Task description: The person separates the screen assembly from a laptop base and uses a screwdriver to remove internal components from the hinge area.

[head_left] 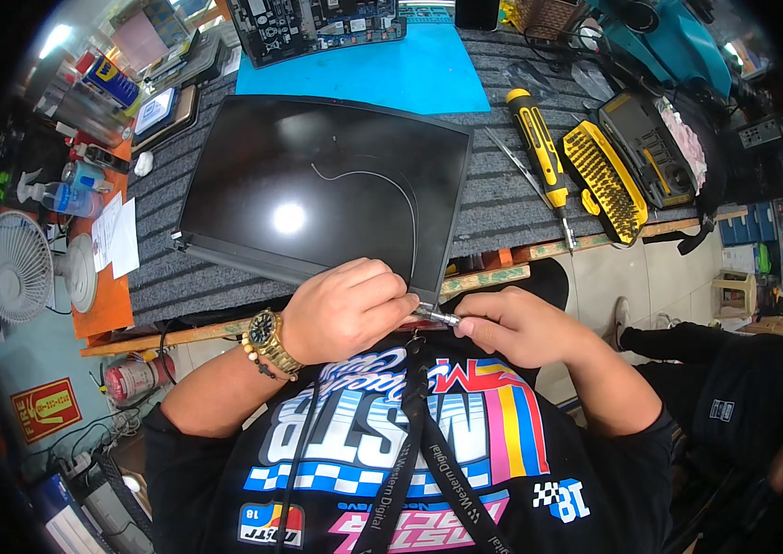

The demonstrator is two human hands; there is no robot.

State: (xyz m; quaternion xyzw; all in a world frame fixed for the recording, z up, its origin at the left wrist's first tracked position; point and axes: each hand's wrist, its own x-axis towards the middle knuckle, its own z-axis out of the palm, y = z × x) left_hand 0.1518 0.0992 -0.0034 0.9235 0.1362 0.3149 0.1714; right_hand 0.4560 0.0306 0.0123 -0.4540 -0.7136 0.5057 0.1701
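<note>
A dark laptop screen panel (308,175) lies face up on the ribbed grey mat (484,222), with a thin cable (400,189) curving over it. My left hand (345,314) is closed at the panel's lower right corner, where the cable runs down; what its fingertips grip is hidden. Just right of it, my right hand (520,328) grips a small silver cylindrical tool (442,317), whose left end meets that corner beside my left fingertips.
A blue mat (354,88) with an opened laptop (317,23) is at the back. Right lie a yellow-black screwdriver (534,138), bit case (608,180) and tweezers (516,157). Left stand a fan (13,258), bottles (73,198) and papers (114,235). Another person's leg (677,342) shows lower right.
</note>
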